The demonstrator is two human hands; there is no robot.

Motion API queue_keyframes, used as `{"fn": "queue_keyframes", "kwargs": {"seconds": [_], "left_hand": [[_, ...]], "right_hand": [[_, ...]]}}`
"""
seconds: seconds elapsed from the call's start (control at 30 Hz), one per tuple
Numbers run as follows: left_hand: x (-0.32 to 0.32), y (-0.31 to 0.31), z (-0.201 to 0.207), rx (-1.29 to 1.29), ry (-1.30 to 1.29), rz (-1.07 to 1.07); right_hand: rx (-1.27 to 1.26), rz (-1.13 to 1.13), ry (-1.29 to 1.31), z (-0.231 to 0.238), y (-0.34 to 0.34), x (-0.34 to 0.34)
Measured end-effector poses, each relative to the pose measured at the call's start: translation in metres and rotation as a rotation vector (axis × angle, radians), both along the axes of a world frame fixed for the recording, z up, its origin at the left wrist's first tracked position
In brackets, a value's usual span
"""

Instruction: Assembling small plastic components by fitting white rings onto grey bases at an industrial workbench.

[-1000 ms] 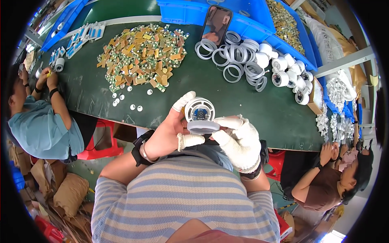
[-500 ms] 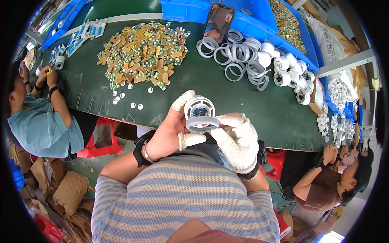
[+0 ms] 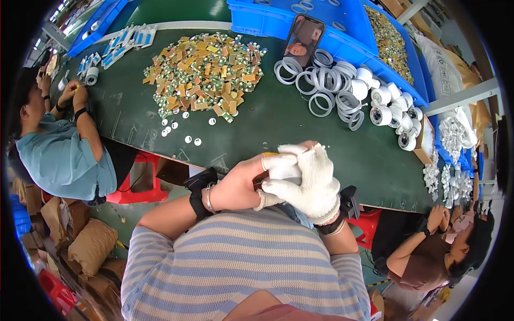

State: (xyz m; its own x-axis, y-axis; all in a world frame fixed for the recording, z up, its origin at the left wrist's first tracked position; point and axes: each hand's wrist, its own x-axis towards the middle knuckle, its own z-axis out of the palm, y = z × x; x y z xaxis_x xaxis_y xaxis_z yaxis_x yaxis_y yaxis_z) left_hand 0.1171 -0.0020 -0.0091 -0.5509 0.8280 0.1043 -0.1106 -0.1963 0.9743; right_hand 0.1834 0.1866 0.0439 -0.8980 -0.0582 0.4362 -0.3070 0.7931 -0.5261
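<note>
**Hands clasped over a white part at a green bench**

Left hand [image 3: 241,184] and gloved right hand [image 3: 308,182] close together around a small white part [image 3: 281,168], mostly hidden, held above the near edge of the dark green table [image 3: 267,123]. Blue bins [image 3: 342,32] line its far side; 2 people sit alongside.

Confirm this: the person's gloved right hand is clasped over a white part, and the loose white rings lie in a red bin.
Not quite. The head view shows the right hand over the white part, but the white rings lie on the green table, beside a blue bin.
</note>
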Motion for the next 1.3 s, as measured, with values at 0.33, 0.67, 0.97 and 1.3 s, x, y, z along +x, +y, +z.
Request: {"fn": "queue_keyframes", "kwargs": {"seconds": [0.33, 0.67, 0.97, 1.3], "left_hand": [[-0.033, -0.03, 0.031, -0.406, 0.497, 0.161], [-0.133, -0.065, -0.016, -0.814, 1.364, 0.59], [-0.066, -0.04, 0.002, -0.163, -0.062, 0.526], [-0.039, -0.007, 0.003, -0.362, -0.127, 0.312]], "right_hand": [[-0.703, -0.112, -0.42, -0.006, 0.042, -0.009], [0.061, -0.331, 0.062, -0.021, 0.081, -0.013], [0.235, -0.383, -0.024, -0.035, 0.039, 0.035], [-0.023, -0.284, 0.025, -0.037, 0.059, 0.025]]}}
